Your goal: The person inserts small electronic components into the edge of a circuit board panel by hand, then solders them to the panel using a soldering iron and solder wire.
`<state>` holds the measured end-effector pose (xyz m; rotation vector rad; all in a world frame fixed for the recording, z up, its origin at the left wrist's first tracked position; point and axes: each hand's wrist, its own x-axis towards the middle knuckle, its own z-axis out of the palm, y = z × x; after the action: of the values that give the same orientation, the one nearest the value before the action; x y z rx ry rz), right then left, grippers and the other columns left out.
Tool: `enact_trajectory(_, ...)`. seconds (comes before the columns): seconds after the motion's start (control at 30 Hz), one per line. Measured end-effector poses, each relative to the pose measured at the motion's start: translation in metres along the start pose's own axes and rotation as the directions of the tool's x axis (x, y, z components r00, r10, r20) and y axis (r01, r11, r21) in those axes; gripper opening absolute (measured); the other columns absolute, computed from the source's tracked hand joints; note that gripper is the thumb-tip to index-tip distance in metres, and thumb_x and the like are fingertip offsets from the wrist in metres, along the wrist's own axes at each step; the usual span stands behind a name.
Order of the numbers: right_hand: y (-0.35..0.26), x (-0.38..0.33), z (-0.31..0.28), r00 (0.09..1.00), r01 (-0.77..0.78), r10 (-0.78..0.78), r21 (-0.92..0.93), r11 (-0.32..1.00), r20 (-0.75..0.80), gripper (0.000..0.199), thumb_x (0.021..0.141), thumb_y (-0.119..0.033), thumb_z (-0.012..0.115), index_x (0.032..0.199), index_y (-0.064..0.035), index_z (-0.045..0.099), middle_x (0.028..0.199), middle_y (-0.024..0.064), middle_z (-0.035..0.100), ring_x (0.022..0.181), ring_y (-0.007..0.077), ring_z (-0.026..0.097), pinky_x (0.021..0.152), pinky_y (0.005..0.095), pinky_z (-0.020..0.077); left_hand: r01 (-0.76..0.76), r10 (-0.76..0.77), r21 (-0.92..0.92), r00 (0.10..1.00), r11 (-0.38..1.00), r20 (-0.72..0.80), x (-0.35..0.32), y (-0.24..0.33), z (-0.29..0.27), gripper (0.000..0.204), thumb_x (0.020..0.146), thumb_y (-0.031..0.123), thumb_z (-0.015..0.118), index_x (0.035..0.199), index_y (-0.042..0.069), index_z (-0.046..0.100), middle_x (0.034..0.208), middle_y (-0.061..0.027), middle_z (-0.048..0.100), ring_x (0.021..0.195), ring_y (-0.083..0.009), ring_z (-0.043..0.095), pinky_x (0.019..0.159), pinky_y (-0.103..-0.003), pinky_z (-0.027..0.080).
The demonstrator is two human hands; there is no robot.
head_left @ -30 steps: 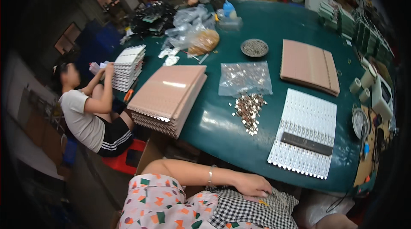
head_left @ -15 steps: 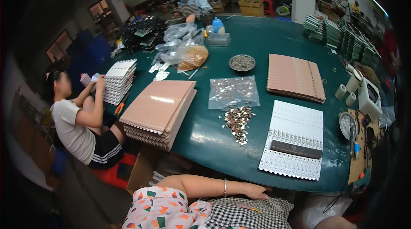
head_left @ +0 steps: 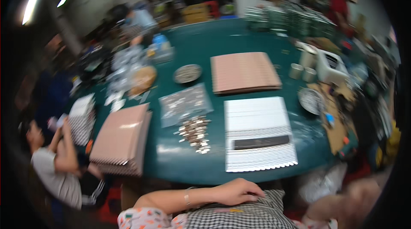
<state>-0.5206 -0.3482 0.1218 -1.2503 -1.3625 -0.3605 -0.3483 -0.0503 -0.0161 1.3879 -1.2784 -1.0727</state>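
Observation:
My left hand (head_left: 239, 191), with a bracelet at its wrist, is over the black-and-white checked apron (head_left: 239, 218) at my lap. Its fingers are bent and close together, and nothing shows in them. At the lower right, my right hand (head_left: 361, 199) is smeared by motion, so its fingers cannot be made out; a clear plastic bag (head_left: 323, 184) lies beside it. Nearest on the table is a stack of white toothed-edge sheets (head_left: 254, 111) with a dark bar (head_left: 261, 142) across it. Small metal pieces (head_left: 195, 132) are heaped to its left, by a clear bag of similar pieces (head_left: 184, 103).
Pinkish-brown sheet stacks stand at left (head_left: 120, 135) and farther back (head_left: 244, 70). Two bowls of small parts (head_left: 187, 73) (head_left: 311, 100) and white rolls (head_left: 295, 70) share the green table (head_left: 180, 173). A co-worker (head_left: 55, 165) sits at left beside white stacked pieces (head_left: 81, 115).
The view has swung right, shifting the table's contents leftward. My right hand has come into view at the lower right. My left hand now shows its bent fingers higher on the apron.

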Motion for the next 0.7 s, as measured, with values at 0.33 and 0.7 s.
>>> enact_trajectory(0.33, 0.123, -0.021, 0.076, 0.487, -0.868, 0.79, -0.103, 0.486, -0.372, 0.018, 0.091, -0.019, 0.064, 0.09, -0.002, 0.068, 0.076, 0.0116, 0.067, 0.072, 0.0252, 0.065, 0.065, 0.0372, 0.0498, 0.135, -0.07, 0.131, 0.907, 0.982, -0.416, -0.024, 0.082, -0.022, 0.011, 0.087, 0.006, 0.063, 0.088, 0.0, 0.071, 0.073, -0.007, 0.063, 0.068, -0.0173, 0.061, 0.06, -0.031, 0.046)
enact_trajectory(0.7, 0.026, -0.062, 0.025, 0.398, -0.426, 0.323, 0.139, 0.894, -0.859, 0.031, 0.089, -0.021, 0.07, 0.07, 0.004, 0.065, 0.06, 0.0063, 0.055, 0.056, 0.0138, 0.042, 0.052, 0.0288, 0.0284, 0.254, -0.168, 0.172, 0.901, 0.952, -0.4, -0.063, 0.108, -0.05, 0.014, 0.085, -0.002, 0.063, 0.096, -0.001, 0.073, 0.07, -0.0056, 0.064, 0.062, -0.0116, 0.056, 0.056, -0.025, 0.041)
